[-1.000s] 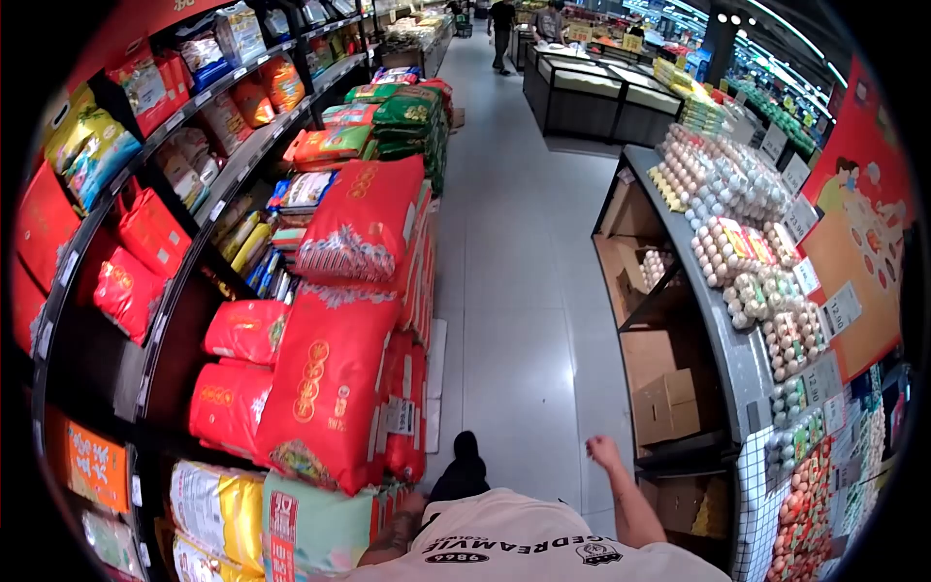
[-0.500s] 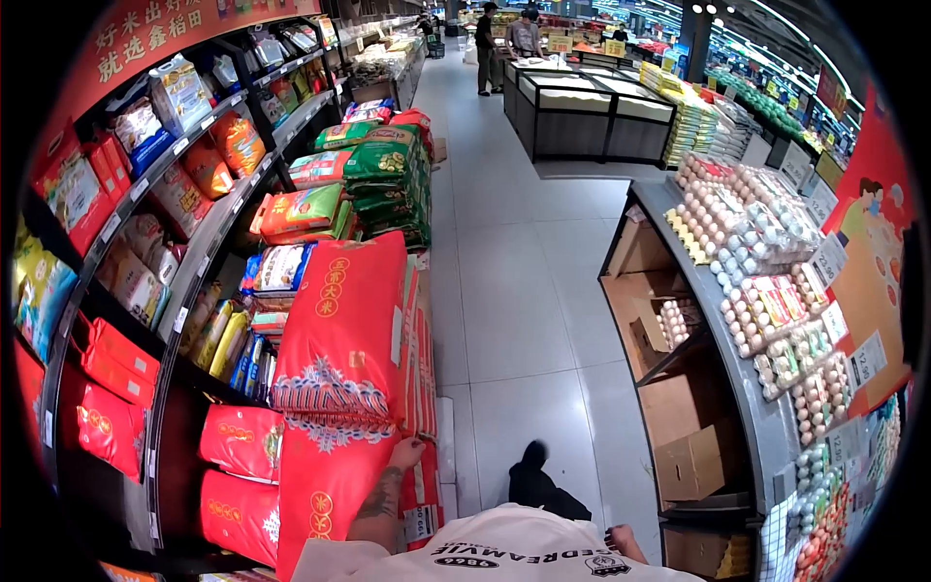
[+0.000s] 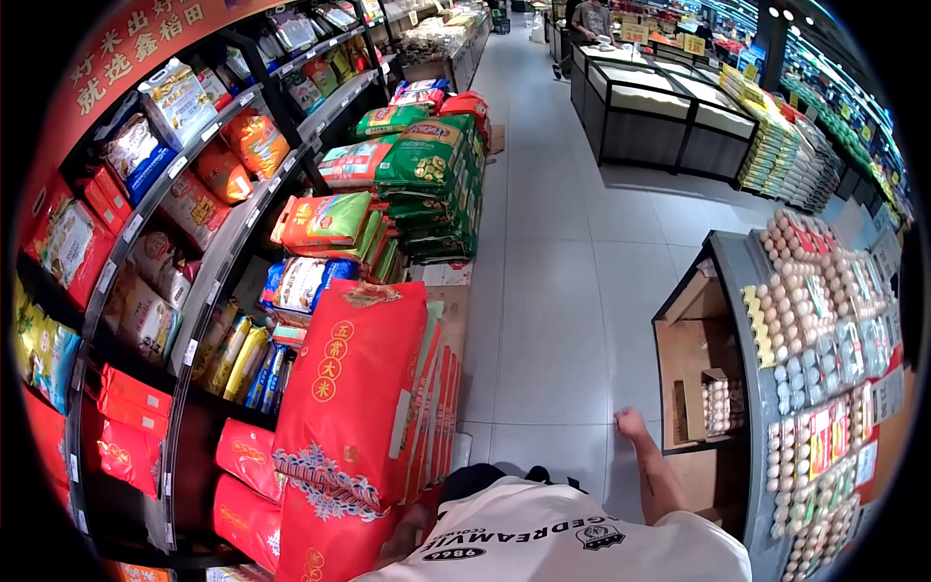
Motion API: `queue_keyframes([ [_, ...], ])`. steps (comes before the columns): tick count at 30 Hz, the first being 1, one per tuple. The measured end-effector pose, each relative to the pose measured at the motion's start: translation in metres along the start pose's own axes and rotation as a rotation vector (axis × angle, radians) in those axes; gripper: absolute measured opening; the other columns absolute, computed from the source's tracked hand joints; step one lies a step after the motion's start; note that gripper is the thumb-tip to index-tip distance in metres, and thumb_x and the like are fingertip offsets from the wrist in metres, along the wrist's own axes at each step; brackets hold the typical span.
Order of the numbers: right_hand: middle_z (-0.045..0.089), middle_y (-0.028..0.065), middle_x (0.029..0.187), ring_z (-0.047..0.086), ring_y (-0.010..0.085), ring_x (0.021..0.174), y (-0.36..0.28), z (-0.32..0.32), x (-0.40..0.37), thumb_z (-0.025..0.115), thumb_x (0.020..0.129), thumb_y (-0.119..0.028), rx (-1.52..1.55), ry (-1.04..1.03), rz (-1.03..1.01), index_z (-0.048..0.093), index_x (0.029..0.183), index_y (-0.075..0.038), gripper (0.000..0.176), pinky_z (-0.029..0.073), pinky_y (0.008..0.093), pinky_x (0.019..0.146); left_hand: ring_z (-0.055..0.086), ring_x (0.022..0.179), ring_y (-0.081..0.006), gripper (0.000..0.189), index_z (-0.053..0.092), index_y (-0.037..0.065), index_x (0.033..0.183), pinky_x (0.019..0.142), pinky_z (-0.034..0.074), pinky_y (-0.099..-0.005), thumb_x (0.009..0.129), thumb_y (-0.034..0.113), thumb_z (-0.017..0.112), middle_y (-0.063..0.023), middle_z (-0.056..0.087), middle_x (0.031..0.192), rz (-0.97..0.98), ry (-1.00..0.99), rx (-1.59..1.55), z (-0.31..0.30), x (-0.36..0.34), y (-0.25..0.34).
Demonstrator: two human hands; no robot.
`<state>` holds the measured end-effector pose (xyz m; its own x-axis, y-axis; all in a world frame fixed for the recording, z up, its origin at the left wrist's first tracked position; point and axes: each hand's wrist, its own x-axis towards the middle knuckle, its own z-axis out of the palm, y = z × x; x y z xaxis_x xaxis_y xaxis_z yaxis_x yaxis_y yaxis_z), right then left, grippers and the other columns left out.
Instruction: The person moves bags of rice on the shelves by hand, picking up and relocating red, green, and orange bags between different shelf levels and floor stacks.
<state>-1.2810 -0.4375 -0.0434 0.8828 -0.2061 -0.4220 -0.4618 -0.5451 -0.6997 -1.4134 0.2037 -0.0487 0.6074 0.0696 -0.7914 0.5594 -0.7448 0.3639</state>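
A tall red rice sack (image 3: 349,407) leans upright before the shelves. The left hand (image 3: 402,539) rests against the sack's lower edge, fingers hidden. Right of the sack, the right hand (image 3: 630,424) hangs empty, fingers curled together, near the egg display (image 3: 815,320).

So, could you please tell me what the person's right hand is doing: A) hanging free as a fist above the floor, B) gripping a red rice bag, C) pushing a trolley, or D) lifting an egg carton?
A: the right hand is a closed fist holding nothing, over the floor, clear of the egg stand and the red bags.
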Motion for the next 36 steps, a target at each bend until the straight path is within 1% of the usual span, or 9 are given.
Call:
queue_keyframes([
  [8,0.059,0.0059,0.069,0.056,0.0117,0.054,-0.159,-0.070,0.147,0.052,0.085,-0.018,0.359,0.109,-0.032,0.061,0.088,0.000,0.021,0.043,0.0251,0.046,0.061,0.086,-0.0265,0.040,0.063,0.000,0.101,0.075,0.048,-0.0380,0.084,0.034,0.051,-0.0197,0.064,0.095,0.036,-0.109,-0.327,-0.028,0.188,0.165],
  [10,0.060,0.0061,0.067,0.057,0.0125,0.053,-0.145,-0.053,0.166,0.051,0.086,-0.019,0.314,0.106,0.069,0.062,0.085,0.000,0.021,0.043,0.0248,0.044,0.060,0.078,-0.0260,0.044,0.063,0.004,0.103,0.065,0.047,-0.0415,0.085,0.041,0.048,-0.0172,0.064,0.089,-0.211,-0.239,-1.000,-0.044,0.255,0.215],
  [13,0.061,0.0071,0.063,0.057,0.0156,0.049,-0.063,-0.018,0.182,0.055,0.082,-0.026,0.103,0.038,0.272,0.063,0.077,-0.004,0.025,0.046,0.0297,0.045,0.054,0.072,-0.0254,0.049,0.058,0.008,0.111,0.060,0.045,-0.0381,0.084,0.049,0.051,-0.0108,0.056,0.083,-0.216,-0.136,-0.671,-0.097,0.330,0.321],
  [15,0.065,0.0074,0.074,0.061,0.0166,0.059,0.031,-0.004,0.193,0.055,0.078,-0.024,-0.608,-0.581,0.036,0.066,0.083,-0.007,0.021,0.049,0.0329,0.052,0.055,0.077,-0.0232,0.047,0.056,0.008,0.110,0.062,0.045,-0.0397,0.083,0.047,0.055,-0.0112,0.056,0.091,-0.075,-0.148,-0.696,-0.152,0.344,0.398],
  [16,0.062,0.0145,0.074,0.060,0.0265,0.057,-0.043,-0.008,0.151,0.058,0.077,-0.026,0.093,-0.109,0.533,0.063,0.076,-0.006,0.021,0.049,0.0371,0.053,0.056,0.077,-0.0223,0.046,0.056,0.008,0.109,0.062,0.045,-0.0396,0.083,0.046,0.056,-0.0104,0.057,0.091,-0.028,-0.153,-0.788,-0.180,0.358,0.437],
  [20,0.062,0.0159,0.075,0.061,0.0282,0.056,-0.075,-0.028,0.164,0.055,0.079,-0.021,0.382,-0.059,0.800,0.062,0.081,-0.003,0.019,0.049,0.0386,0.051,0.059,0.075,-0.0213,0.038,0.056,0.007,0.105,0.062,0.047,-0.0353,0.084,0.038,0.056,-0.0078,0.060,0.089,0.215,-0.120,-0.785,-0.288,0.408,0.554],
  [27,0.062,0.0182,0.075,0.062,0.0311,0.056,-0.095,-0.042,0.317,0.049,0.081,-0.011,0.595,-0.065,0.758,0.059,0.091,0.002,0.019,0.049,0.0412,0.047,0.061,0.077,-0.0285,0.028,0.064,0.002,0.082,0.071,0.048,-0.0360,0.080,0.028,0.054,-0.0201,0.062,0.083,0.549,0.417,-0.205,-0.357,0.483,0.604],
  [34,0.062,0.0178,0.076,0.063,0.0309,0.058,-0.188,-0.112,0.556,0.046,0.084,-0.012,0.297,-0.270,0.639,0.059,0.094,0.005,0.024,0.051,0.0401,0.046,0.062,0.076,-0.0347,0.030,0.064,0.000,0.092,0.071,0.049,-0.0401,0.080,0.026,0.053,-0.0186,0.065,0.089,0.491,0.261,0.553,-0.301,0.502,0.492],
  [36,0.063,0.0162,0.077,0.064,0.0268,0.059,-0.177,-0.132,0.653,0.048,0.086,-0.016,0.228,-0.411,0.587,0.060,0.093,0.003,0.024,0.051,0.0371,0.045,0.062,0.079,-0.0328,0.030,0.064,0.000,0.093,0.073,0.048,-0.0386,0.080,0.025,0.054,-0.0183,0.064,0.091,0.288,0.070,0.325,-0.300,0.475,0.514],
])
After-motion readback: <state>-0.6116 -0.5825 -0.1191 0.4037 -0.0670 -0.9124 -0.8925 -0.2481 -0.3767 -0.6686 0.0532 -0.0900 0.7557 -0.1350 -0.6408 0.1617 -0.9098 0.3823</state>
